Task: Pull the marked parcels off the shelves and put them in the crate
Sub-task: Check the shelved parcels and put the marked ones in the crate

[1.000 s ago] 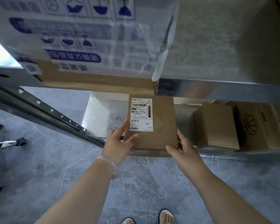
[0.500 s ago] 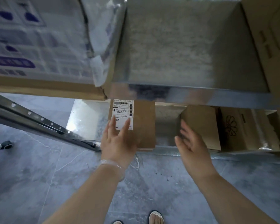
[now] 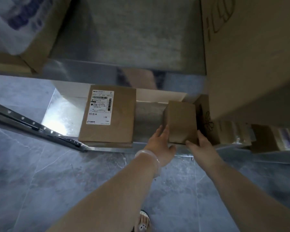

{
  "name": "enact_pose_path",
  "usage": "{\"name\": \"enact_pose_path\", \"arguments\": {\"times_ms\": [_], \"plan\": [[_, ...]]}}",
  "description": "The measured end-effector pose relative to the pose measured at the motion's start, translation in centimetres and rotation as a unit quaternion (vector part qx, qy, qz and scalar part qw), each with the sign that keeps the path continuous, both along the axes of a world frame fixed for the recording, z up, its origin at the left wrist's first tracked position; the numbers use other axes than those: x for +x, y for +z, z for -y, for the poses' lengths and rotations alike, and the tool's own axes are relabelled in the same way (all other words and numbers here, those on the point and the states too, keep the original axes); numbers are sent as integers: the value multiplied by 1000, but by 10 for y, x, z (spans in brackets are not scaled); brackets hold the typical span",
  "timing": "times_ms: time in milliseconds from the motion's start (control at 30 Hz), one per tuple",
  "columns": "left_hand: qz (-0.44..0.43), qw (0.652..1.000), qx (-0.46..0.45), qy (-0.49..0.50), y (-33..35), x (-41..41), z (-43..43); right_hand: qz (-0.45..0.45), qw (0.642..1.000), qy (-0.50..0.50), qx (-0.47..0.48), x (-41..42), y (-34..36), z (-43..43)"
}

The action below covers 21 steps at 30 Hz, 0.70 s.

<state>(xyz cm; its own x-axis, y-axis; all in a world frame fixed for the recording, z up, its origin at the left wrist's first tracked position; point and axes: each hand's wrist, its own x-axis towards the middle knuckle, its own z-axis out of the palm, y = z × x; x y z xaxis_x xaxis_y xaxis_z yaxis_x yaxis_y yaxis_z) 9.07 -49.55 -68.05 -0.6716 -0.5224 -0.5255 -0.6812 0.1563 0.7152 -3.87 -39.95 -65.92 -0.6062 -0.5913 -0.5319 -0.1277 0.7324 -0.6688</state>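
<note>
Your left hand lies against the left face of the small plain brown cardboard box, its fingers straight and pressed flat to the card, the thumb low near the box's front bottom edge. Your right hand grasps the same box from the other side: the thumb sits across the front lower edge and the fingers wrap round the right face. The box stands on the lower steel shelf, near its front lip, clasped between your two hands.

To its left, apart from it, the flat brown cardboard parcel with a white printed shipping label lies on the same shelf, at the front edge. Just right of the held box stands a brown carton with a line-drawn flower; whether the two touch cannot be told.

A clear bangle circles your left wrist. Above, the upper steel shelf carries a large tan carton on the right and a blue-printed carton on the left. Grey marbled floor tiles lie below, with your sandalled foot at the bottom edge.
</note>
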Motion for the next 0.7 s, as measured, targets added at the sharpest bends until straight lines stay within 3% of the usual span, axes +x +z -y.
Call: {"name": "enact_pose_path", "arguments": {"times_ms": [200, 400, 533, 700], "plan": [[-15, 997, 66, 46, 1, -6, -8, 75, 994, -73, -24, 3, -4, -5], [28, 994, 9, 109, 7, -6, -12, 123, 988, -79, -46, 14, -3, -13], [67, 992, -35, 97, 4, -2, -15, 144, 983, -89, -74, 30, -3, -13], [91, 988, -19, 124, 3, 3, -14, 185, 966, -130, -123, 49, -1, -24]]}}
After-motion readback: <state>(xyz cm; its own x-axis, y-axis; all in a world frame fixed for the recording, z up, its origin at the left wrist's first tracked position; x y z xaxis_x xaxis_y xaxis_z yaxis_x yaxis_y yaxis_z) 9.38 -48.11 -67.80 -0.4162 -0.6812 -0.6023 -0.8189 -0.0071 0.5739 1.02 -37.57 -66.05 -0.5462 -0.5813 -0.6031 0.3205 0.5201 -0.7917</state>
